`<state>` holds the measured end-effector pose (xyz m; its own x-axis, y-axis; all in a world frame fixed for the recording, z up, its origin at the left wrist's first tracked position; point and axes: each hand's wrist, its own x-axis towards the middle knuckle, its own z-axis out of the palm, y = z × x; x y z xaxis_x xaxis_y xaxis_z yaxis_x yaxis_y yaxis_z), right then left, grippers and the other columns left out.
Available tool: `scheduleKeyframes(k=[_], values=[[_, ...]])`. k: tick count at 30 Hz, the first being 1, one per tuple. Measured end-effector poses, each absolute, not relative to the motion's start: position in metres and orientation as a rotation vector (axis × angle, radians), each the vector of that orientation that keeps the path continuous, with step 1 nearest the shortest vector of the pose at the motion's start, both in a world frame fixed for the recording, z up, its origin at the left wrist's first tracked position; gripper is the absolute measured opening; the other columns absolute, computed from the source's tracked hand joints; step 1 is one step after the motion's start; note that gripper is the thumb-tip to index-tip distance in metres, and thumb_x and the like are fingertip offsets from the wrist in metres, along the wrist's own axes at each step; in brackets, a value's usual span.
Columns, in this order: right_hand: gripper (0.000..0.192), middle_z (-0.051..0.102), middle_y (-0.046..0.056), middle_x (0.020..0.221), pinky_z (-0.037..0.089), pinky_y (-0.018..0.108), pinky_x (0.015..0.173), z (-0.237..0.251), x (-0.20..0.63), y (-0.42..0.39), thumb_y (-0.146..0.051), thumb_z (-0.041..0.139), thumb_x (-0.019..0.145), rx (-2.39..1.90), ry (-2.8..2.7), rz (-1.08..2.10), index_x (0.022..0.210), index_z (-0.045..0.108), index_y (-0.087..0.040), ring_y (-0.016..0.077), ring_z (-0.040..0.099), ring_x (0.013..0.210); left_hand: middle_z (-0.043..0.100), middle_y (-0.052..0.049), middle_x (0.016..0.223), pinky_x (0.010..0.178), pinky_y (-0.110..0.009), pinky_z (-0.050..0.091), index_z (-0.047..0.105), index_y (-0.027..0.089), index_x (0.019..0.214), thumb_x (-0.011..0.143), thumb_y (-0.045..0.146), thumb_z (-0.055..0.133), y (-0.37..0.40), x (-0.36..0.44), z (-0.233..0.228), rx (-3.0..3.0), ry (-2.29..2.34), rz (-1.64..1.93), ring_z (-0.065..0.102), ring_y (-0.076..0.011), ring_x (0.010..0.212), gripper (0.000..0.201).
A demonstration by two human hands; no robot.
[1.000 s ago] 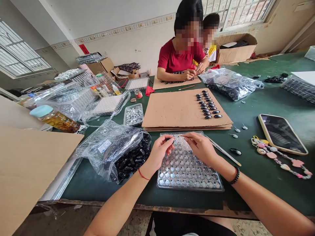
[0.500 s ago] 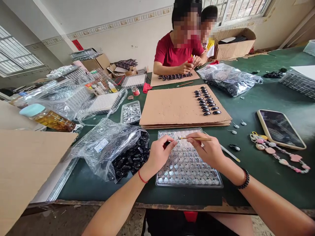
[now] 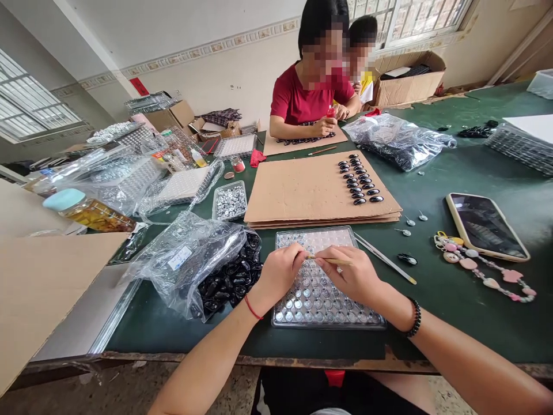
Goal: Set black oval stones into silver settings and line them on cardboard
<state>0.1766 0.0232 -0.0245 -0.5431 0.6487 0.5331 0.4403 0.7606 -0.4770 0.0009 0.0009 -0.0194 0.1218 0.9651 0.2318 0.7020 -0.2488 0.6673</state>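
My left hand and my right hand meet over a clear plastic tray filled with several small silver round pieces. A thin wooden stick is pinched in my right hand, its tip pointing left toward my left fingertips. My left fingers are pinched together on something small that I cannot make out. A clear bag of black oval beads lies just left of the tray.
Stacked cardboard sheets behind the tray carry rows of black ovals. A phone with a charm strap, tweezers and loose pins lie to the right. Two other people sit across the green table. Bags, trays and boxes crowd the left.
My hands shifted slightly nearer over the tray and closed together; the stick, raised in my right hand half a second ago, now points down at my left fingertips.
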Motion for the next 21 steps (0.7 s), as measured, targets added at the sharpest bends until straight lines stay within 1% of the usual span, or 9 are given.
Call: scheduleKeyframes(k=[3,7,9,11,13,15,21], values=[[0.018,0.062,0.002,0.065,0.038,0.023,0.053,-0.022,0.178,0.022,-0.026,0.042,0.086,-0.873,-2.127,0.451,0.083,0.058,-0.017,0.0126,0.055,0.056,0.051,0.002,0.058,0.052,-0.021,0.031,0.056,0.02,0.069,0.081,0.038,0.042,0.003,0.001,-0.015,1.814,1.636,0.935,0.044,-0.0119,0.053,0.026],[0.022,0.061,0.002,0.064,0.037,0.021,0.048,-0.019,0.179,0.022,-0.029,0.04,0.087,-0.963,-1.974,0.619,0.081,0.058,-0.017,0.0107,0.052,0.049,0.045,0.004,0.055,0.05,-0.02,0.03,0.055,0.018,0.067,0.079,0.039,0.047,0.006,-0.003,-0.008,1.553,1.604,1.081,0.04,-0.0096,0.051,0.026],[0.024,0.06,0.003,0.064,0.037,0.021,0.046,-0.018,0.179,0.023,-0.032,0.039,0.087,-0.987,-1.901,0.7,0.079,0.057,-0.017,0.0098,0.05,0.045,0.042,0.004,0.052,0.046,-0.02,0.029,0.058,0.017,0.071,0.077,0.04,0.049,0.008,-0.006,-0.006,1.435,1.571,1.125,0.037,-0.0086,0.046,0.025],[0.026,0.06,0.003,0.063,0.038,0.021,0.046,-0.017,0.179,0.023,-0.034,0.039,0.087,-0.994,-1.833,0.768,0.076,0.055,-0.017,0.0098,0.05,0.045,0.04,0.005,0.047,0.042,-0.02,0.027,0.062,0.016,0.08,0.076,0.041,0.052,0.008,-0.007,-0.006,1.355,1.505,1.096,0.035,-0.008,0.042,0.027],[0.027,0.059,0.002,0.061,0.038,0.022,0.045,-0.016,0.178,0.024,-0.035,0.039,0.087,-0.993,-1.769,0.835,0.075,0.054,-0.017,0.01,0.05,0.044,0.04,0.005,0.044,0.039,-0.019,0.027,0.063,0.015,0.089,0.074,0.042,0.054,0.007,-0.006,-0.006,1.329,1.425,1.017,0.035,-0.0078,0.039,0.032],[0.027,0.059,0.002,0.061,0.039,0.022,0.044,-0.015,0.177,0.024,-0.036,0.039,0.087,-0.979,-1.699,0.912,0.074,0.053,-0.016,0.0097,0.051,0.043,0.041,0.005,0.042,0.038,-0.019,0.027,0.063,0.015,0.094,0.073,0.041,0.056,0.005,-0.002,-0.006,1.317,1.386,0.95,0.036,-0.0078,0.037,0.035],[0.027,0.06,0.002,0.065,0.037,0.02,0.037,-0.012,0.176,0.028,-0.04,0.041,0.085,-0.86,-1.452,1.202,0.076,0.051,-0.016,0.0079,0.049,0.038,0.044,0.005,0.041,0.037,-0.019,0.031,0.062,0.013,0.092,0.072,0.041,0.056,0.0,0.001,-0.008,1.375,1.519,0.929,0.038,-0.0075,0.036,0.035]])
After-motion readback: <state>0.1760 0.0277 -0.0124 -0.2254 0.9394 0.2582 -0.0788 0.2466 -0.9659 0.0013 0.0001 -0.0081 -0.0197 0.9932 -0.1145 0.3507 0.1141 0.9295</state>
